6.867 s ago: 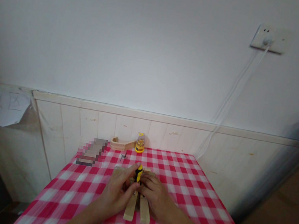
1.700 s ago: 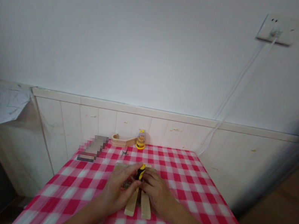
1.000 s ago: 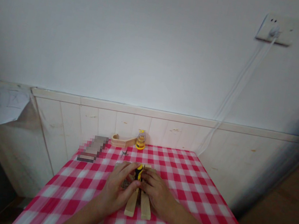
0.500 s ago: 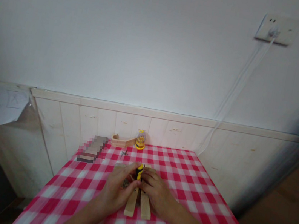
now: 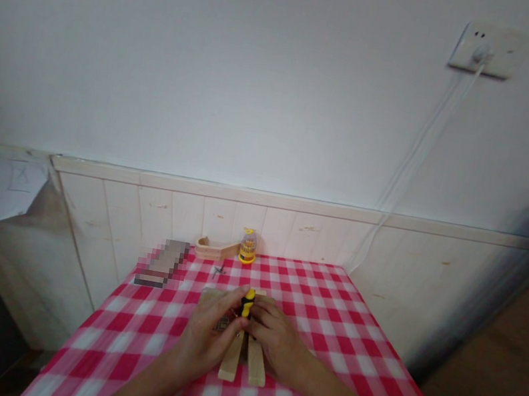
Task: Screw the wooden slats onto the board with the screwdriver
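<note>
A short screwdriver (image 5: 247,303) with a yellow and black handle stands roughly upright between my hands. My left hand (image 5: 209,327) is closed on its handle, thumb and fingers on either side. My right hand (image 5: 279,339) lies over the wooden piece (image 5: 256,364), its fingers curled down on it and their tips close against the screwdriver. Two light wooden bars of this piece point towards me from under my hands. The screwdriver's tip is hidden, and most of the piece is covered by my fingers.
Several dark screws (image 5: 219,271) lie on the red-and-white checked cloth (image 5: 316,315). Behind them are a bent wooden part (image 5: 215,250) and a yellow-based clear container (image 5: 248,248). A blurred-out flat item (image 5: 163,263) lies at the left, and a wall runs along the table's back edge.
The screwdriver's handle has turned slightly between my fingers. Both hands keep nearly the same place, and the whole view has shifted a little.
</note>
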`<state>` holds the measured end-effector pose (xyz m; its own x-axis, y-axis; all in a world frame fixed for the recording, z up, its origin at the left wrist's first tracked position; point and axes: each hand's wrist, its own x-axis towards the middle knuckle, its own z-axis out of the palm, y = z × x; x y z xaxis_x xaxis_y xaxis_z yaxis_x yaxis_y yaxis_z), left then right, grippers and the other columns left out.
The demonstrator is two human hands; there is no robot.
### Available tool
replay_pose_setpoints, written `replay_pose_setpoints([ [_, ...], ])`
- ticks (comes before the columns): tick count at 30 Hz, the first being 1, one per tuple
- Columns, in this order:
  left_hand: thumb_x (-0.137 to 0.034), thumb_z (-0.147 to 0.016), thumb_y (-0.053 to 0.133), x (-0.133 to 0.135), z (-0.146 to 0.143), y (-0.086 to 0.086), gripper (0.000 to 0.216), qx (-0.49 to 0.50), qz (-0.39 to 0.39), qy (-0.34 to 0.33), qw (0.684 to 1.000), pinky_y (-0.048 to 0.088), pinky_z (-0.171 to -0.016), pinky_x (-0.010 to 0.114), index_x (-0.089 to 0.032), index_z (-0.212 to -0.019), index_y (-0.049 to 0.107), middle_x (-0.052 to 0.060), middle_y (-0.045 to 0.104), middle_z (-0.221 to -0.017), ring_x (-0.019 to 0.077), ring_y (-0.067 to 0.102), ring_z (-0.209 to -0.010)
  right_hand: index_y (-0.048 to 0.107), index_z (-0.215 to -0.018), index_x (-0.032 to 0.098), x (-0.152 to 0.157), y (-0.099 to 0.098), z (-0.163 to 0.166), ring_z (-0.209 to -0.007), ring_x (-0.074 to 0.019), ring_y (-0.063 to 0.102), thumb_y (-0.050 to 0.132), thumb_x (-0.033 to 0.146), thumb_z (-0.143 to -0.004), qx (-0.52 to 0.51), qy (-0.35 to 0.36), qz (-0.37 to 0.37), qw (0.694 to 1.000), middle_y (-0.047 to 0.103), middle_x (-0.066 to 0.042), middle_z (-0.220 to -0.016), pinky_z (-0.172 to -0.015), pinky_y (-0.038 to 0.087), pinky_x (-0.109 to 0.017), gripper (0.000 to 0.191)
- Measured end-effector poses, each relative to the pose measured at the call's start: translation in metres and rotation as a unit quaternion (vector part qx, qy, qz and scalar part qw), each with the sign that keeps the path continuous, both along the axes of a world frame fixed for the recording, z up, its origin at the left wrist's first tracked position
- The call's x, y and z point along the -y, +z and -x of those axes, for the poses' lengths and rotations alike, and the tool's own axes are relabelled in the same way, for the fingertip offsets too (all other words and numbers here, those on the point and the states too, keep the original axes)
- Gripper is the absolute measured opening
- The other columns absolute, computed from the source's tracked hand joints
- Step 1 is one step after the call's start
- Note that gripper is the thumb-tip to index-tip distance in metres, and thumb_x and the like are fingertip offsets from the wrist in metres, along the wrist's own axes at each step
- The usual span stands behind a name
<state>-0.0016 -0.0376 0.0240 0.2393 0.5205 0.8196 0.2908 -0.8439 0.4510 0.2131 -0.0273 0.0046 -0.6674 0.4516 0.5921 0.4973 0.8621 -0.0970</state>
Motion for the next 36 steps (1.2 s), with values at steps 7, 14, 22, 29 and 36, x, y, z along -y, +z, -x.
replay_pose_setpoints([
  [7, -0.024, -0.101, 0.063, -0.0004, 0.0013, -0.0015, 0.043, -0.034, -0.046, 0.016, 0.998, 0.061, -0.087, 0.035, -0.027, -0.144, 0.057, 0.009, 0.074, -0.118, 0.0229, 0.072, -0.102, 0.067, -0.129, 0.022, 0.0008, 0.0014, 0.0000, -0.133, -0.0280, 0.058, 0.063, 0.028, -0.102, -0.001, 0.001, 0.005, 1.000, 0.071, -0.014, -0.130, -0.113, 0.049, -0.052, 0.028],
  [14, -0.027, -0.100, 0.068, -0.0010, -0.0017, 0.0001, 0.042, -0.022, -0.083, 0.038, 0.996, 0.061, -0.080, 0.033, -0.028, -0.141, 0.059, 0.008, 0.074, -0.111, 0.0211, 0.073, -0.092, 0.067, -0.129, 0.023, 0.0015, 0.0017, 0.0013, -0.133, -0.0275, 0.058, 0.063, 0.027, -0.102, -0.001, -0.004, -0.008, 1.000, 0.071, -0.013, -0.132, -0.113, 0.050, -0.051, 0.028],
  [22, -0.023, -0.099, 0.066, -0.0004, -0.0015, 0.0007, 0.040, -0.023, -0.035, 0.026, 0.999, 0.062, -0.079, 0.032, -0.027, -0.139, 0.060, 0.007, 0.075, -0.115, 0.0198, 0.073, -0.088, 0.068, -0.127, 0.018, 0.0009, 0.0021, 0.0007, -0.133, -0.0291, 0.059, 0.062, 0.028, -0.103, 0.000, 0.000, -0.010, 1.000, 0.071, -0.017, -0.130, -0.113, 0.050, -0.053, 0.027],
  [29, -0.019, -0.097, 0.066, 0.0023, -0.0009, 0.0047, 0.044, -0.017, -0.022, 0.013, 1.000, 0.062, -0.079, 0.031, -0.028, -0.139, 0.060, 0.007, 0.075, -0.115, 0.0200, 0.073, -0.091, 0.070, -0.122, 0.019, 0.0045, 0.0072, 0.0020, -0.129, -0.0285, 0.061, 0.061, 0.030, -0.103, 0.001, -0.003, -0.007, 1.000, 0.073, -0.016, -0.125, -0.111, 0.051, -0.052, 0.023],
  [36, -0.014, -0.096, 0.063, 0.0025, -0.0004, 0.0029, 0.049, -0.023, -0.027, 0.004, 0.999, 0.062, -0.081, 0.032, -0.028, -0.143, 0.056, 0.008, 0.074, -0.118, 0.0211, 0.073, -0.096, 0.070, -0.121, 0.018, 0.0044, 0.0075, 0.0018, -0.130, -0.0278, 0.060, 0.063, 0.027, -0.102, -0.001, -0.004, -0.011, 1.000, 0.073, -0.015, -0.125, -0.110, 0.051, -0.050, 0.022],
])
